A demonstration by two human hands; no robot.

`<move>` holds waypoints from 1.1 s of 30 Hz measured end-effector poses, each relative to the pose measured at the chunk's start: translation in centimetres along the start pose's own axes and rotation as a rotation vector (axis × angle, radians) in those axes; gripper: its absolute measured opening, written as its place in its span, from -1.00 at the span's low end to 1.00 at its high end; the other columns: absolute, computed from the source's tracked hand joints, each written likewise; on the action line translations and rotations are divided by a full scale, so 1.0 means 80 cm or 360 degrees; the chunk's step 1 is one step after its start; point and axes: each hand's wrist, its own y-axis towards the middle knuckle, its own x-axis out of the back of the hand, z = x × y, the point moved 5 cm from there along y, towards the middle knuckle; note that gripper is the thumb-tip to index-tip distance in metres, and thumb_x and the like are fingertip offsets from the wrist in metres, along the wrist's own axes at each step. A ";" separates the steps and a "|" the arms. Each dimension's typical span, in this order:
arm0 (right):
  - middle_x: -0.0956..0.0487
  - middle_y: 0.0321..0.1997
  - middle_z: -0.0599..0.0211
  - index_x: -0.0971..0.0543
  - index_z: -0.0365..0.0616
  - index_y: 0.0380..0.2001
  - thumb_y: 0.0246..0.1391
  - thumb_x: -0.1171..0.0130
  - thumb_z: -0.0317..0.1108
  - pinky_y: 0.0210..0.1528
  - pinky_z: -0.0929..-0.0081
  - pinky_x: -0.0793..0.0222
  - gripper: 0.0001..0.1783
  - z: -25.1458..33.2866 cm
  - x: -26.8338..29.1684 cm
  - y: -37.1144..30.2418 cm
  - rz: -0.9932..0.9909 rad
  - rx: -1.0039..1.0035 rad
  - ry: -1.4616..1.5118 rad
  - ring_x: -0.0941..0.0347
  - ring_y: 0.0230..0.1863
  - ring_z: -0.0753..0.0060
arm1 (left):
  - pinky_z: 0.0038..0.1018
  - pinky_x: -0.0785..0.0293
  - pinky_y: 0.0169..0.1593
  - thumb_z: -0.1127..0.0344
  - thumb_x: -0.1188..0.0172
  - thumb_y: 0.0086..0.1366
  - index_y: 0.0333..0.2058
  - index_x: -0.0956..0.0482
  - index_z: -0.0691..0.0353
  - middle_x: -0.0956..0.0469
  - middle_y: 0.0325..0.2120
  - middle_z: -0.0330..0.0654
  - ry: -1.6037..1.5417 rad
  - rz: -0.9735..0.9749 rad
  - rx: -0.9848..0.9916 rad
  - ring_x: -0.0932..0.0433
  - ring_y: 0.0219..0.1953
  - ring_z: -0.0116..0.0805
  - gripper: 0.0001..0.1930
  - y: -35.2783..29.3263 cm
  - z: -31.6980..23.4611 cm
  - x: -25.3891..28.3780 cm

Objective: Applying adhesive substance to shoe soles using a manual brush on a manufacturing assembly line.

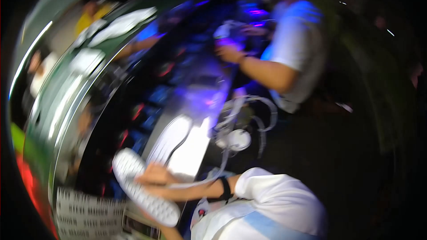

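Note:
A white shoe sole (144,186) with a dotted tread is tilted up in front of me. My left forearm (171,233) runs up behind its near end; the sole rests in my left hand, whose fingers are hidden behind it. My right hand (159,180) is curled close against the sole's right edge, blurred. A thin white tube (209,179) runs along the right wrist toward that hand; what the fingers grip does not show. Just beyond, another white sole (171,138) lies on a bright metal shelf (191,151).
A dark conveyor (147,91) with blue and red items passes on the left. Beyond it a green belt (62,93) carries white pieces (124,26). Coiled white tubing (267,106) and a round white lid (239,140) are right of the shelf. A co-worker (289,49) works ahead under violet light.

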 end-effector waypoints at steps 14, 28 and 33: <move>-0.60 -0.33 0.24 -0.59 -0.23 -0.32 -0.23 -0.24 -0.56 -0.34 0.44 -0.25 -0.73 0.056 -0.046 -0.015 0.1161 -0.0291 0.0464 -0.44 -0.39 0.32 | -0.14 -0.49 -0.04 -0.14 0.28 0.32 0.17 -0.23 0.20 -0.41 -0.02 0.06 -0.0355 -0.0330 -0.1030 -0.44 -0.01 -0.03 -0.38 -0.144 -0.144 -0.030; -0.62 -0.18 0.14 -0.62 -0.24 -0.22 -0.13 -0.25 -0.55 -0.06 0.51 -0.41 -0.70 0.014 -0.028 -0.019 0.1688 -0.1010 0.0971 -0.55 -0.14 0.38 | -0.28 -0.46 0.05 0.15 0.18 0.36 0.19 -0.17 0.37 -0.37 0.06 0.14 -0.0018 -0.0488 -0.0206 -0.43 0.06 -0.05 -0.48 -0.131 -0.158 -0.016; -0.61 -0.17 0.18 -0.62 -0.18 -0.23 -0.14 -0.25 -0.49 -0.22 0.50 -0.44 -0.70 0.024 -0.029 -0.012 0.2028 -0.0596 0.0618 -0.55 -0.26 0.28 | -0.46 -0.53 -0.11 0.24 0.03 0.31 -0.02 -0.46 0.33 -0.54 -0.12 -0.04 0.0252 -0.0750 0.0516 -0.58 -0.17 -0.34 -0.65 -0.108 -0.145 -0.018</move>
